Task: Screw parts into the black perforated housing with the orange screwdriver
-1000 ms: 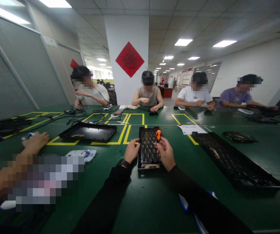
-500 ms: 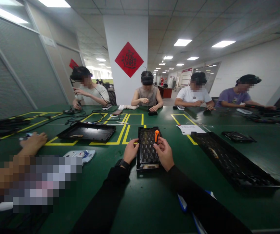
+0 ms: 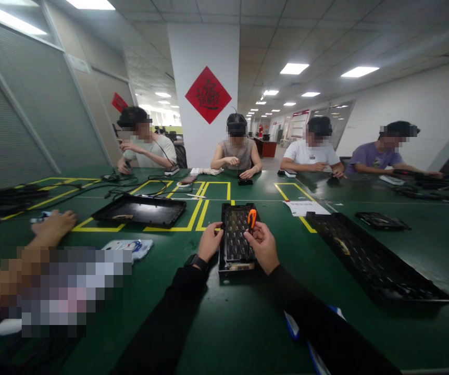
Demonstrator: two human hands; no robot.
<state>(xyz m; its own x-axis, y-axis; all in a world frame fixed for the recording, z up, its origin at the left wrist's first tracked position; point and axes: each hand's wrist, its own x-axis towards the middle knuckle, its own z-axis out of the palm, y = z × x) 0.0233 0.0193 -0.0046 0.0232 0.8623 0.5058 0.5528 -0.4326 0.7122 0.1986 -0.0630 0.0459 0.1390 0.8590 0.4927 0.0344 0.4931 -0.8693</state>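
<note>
A black rectangular tray (image 3: 238, 266) lies on the green table in front of me, with a dark panel (image 3: 235, 229) of small slots inside it. My left hand (image 3: 209, 242) grips the tray's left edge between thumb and fingers. On the right side, my right hand (image 3: 263, 247) is closed on a screwdriver with an orange handle (image 3: 252, 217). The screwdriver stands nearly upright over the panel's right part, and its dark shaft runs down beside my fingers. Its tip is too small to make out. A pale strip shows at the tray's near end.
A shallow black tray (image 3: 140, 211) lies to the left and a long black tray (image 3: 381, 260) to the right. White paper (image 3: 306, 208) is beyond. A person's arm (image 3: 48, 234) rests at the left, near a plastic packet (image 3: 142, 249). Several people sit across the table.
The orange handle has turned and leans slightly differently, with my right fingers shifted a little left. My left hand and the tray keep their places.
</note>
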